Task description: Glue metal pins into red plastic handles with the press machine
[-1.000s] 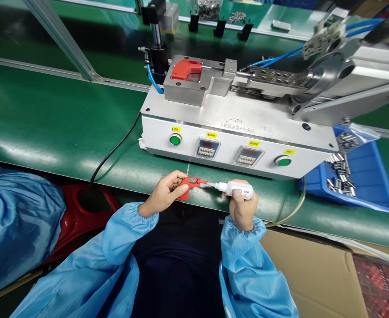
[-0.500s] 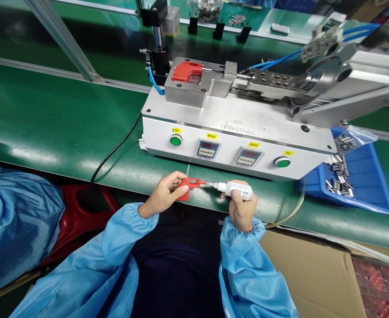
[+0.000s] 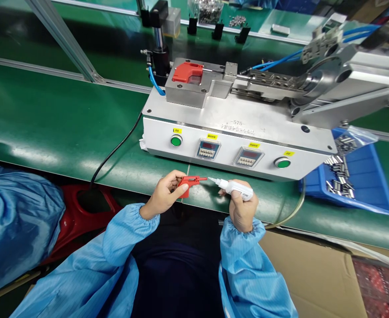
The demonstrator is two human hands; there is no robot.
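Observation:
Between the thumb and fingers of my left hand [image 3: 166,192] is a red plastic pistol-shaped part [image 3: 188,181], its thin stem pointing right. My right hand [image 3: 242,206] is closed around a white dropper bottle [image 3: 236,189] with a narrow tapered nozzle. The nozzle tip is close to the end of the red stem, and a small gap shows between them. Both hands are over the front edge of the green bench. Another red part [image 3: 188,72] lies in the metal fixture [image 3: 186,96] on the machine behind them.
The white machine [image 3: 194,123] has green buttons and two counters on its front. A blue bin [image 3: 373,185] with small metal cylinders [image 3: 341,176] stands at the right. A black cable [image 3: 115,150] runs over the bench [image 3: 48,115]. A cardboard box [image 3: 310,274] sits below right.
The bottle's nozzle has come away from the red stem and now tilts up towards the left. The red part has risen slightly in my left hand.

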